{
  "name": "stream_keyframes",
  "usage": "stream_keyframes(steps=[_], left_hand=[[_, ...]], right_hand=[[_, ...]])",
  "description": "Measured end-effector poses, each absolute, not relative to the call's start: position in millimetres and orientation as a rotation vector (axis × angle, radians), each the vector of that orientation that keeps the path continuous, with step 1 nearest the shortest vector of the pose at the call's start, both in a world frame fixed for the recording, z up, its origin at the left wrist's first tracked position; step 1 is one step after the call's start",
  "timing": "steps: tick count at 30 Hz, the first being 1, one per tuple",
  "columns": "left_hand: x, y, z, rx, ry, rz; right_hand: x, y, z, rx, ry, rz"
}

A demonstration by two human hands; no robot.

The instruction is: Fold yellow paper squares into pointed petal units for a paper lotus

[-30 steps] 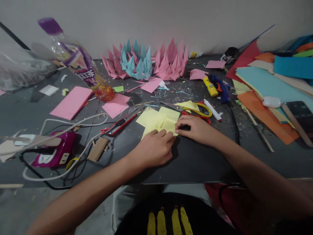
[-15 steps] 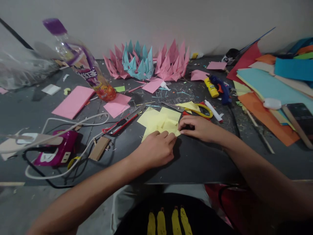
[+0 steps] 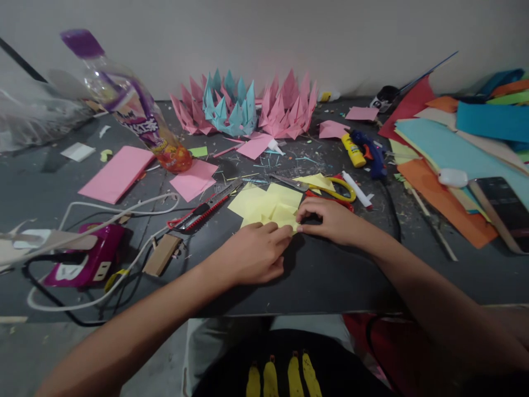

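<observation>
Several yellow paper sheets point(image 3: 250, 199) lie in front of me, with a partly folded yellow paper point(image 3: 283, 213) on top. My left hand point(image 3: 258, 253) is closed, its curled fingers pressing the near left side of the folded paper; the fingertips are partly hidden. At the paper's right corner, my right hand point(image 3: 326, 219) pinches the edge between thumb and fingers. Just beyond the sheets are scissors point(image 3: 345, 190) with yellow handles. A red utility knife point(image 3: 202, 212) lies to the left of them.
Pink and blue folded-paper rings point(image 3: 231, 113) stand at the back. A bottle point(image 3: 142, 121) leans at left, near a purple power adapter point(image 3: 93, 256) with loose cables. On the right are a glue gun point(image 3: 374, 154), a glue stick point(image 3: 353, 151), coloured paper point(image 3: 444, 143) and a phone point(image 3: 502, 209).
The whole view has shifted slightly, so things sit a little further left. Both hands stay on the folded yellow paper, with only slight finger movement.
</observation>
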State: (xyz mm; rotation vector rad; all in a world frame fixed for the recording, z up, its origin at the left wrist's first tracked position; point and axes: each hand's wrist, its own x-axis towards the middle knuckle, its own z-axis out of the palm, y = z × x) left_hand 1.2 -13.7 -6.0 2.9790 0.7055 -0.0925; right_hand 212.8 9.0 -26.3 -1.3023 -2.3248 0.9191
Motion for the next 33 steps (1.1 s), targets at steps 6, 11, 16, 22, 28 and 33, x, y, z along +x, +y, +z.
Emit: stream_keyframes(steps=[6,11,16,22,28,33], left_hand=[[-3.7,-12.4,-2.7,2.965,0.656,-0.104],[-4.8,-11.4,-1.7,2.977,0.642,-0.096],[-7.0,-8.5,-4.1,2.972,0.602,-0.051],[-10.5,-3.8,-11.0,2.909,0.596,0.097],[-8.9,2.1,-19.8,2.825,0.798,0.308],[-7.6,4.4,-22.2,2.802,0.828,0.353]], right_hand=[[213.1,8.1,-26.7,-1.286,-2.322,0.909],[213.6,8.5,-27.3,-1.282,-2.337,0.891],[213.7,8.6,-26.8,-1.271,-2.359,0.886],[213.5,7.9,-26.4,-1.258,-2.358,0.881],[212.9,5.0,-25.9,-1.240,-2.382,0.851],[212.5,2.0,-27.5,-1.213,-2.420,0.805]])
